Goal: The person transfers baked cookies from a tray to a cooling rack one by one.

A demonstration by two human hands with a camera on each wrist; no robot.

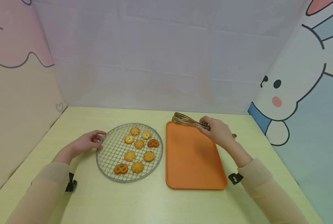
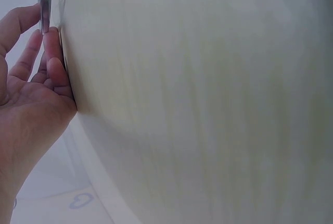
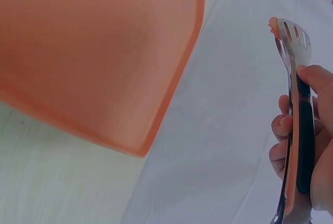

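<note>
A round wire rack (image 1: 110,155) bears several cookies, some flower-shaped like one cookie (image 1: 137,167), others twisted like a pretzel (image 1: 121,168). At its left edge my left hand (image 1: 86,142) pinches the rim (image 2: 45,5) between thumb and fingers, as the left wrist view shows. My right hand (image 1: 217,130) grips metal tongs (image 1: 190,120) with dark handle inserts, held over the far edge of an orange tray (image 1: 194,161). Between the tongs' slotted ends, the right wrist view shows part of a small orange-brown scalloped piece (image 3: 273,27), which looks like a cookie; the rest is hidden.
The rack and the tray lie side by side on a pale wooden table (image 1: 121,202). A light cloth wall (image 1: 160,62) rises behind, and printed cartoon panels (image 1: 298,93) close off both sides.
</note>
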